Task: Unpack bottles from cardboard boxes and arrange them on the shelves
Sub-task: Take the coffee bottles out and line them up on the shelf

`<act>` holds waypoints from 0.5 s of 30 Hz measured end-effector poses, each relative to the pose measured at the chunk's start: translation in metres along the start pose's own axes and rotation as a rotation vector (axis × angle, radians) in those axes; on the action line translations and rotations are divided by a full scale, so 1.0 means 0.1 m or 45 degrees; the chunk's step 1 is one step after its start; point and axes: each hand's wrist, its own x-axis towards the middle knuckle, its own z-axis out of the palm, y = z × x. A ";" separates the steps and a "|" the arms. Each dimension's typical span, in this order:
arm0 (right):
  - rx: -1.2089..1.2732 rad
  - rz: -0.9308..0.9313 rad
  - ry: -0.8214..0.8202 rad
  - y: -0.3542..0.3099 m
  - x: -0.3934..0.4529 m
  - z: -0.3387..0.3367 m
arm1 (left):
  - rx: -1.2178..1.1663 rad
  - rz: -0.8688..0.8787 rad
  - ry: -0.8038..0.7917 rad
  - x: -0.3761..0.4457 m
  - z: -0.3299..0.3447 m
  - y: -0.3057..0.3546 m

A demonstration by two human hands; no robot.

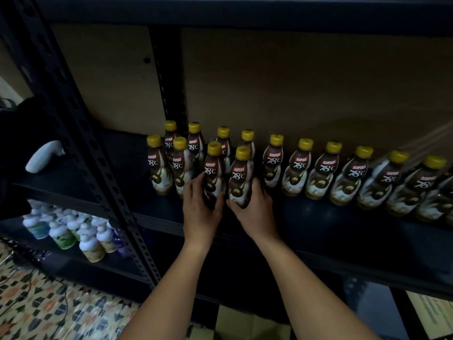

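Head view: left hand wrapped round lower body of Kopiko coffee bottle; right hand grasped second Kopiko bottle just beside it. Both bottles stood upright, long axes vertical, at front of dark shelf, directly ahead of hands, yellow caps up. Back row of bottles ran rightward, touching or nearly so. Judged: front row being filled; open shelf room lay right of held pair, shelf front edge close under wrists.
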 end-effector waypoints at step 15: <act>0.024 0.050 -0.003 0.00 -0.01 -0.01 | -0.003 -0.009 -0.005 -0.02 -0.03 0.04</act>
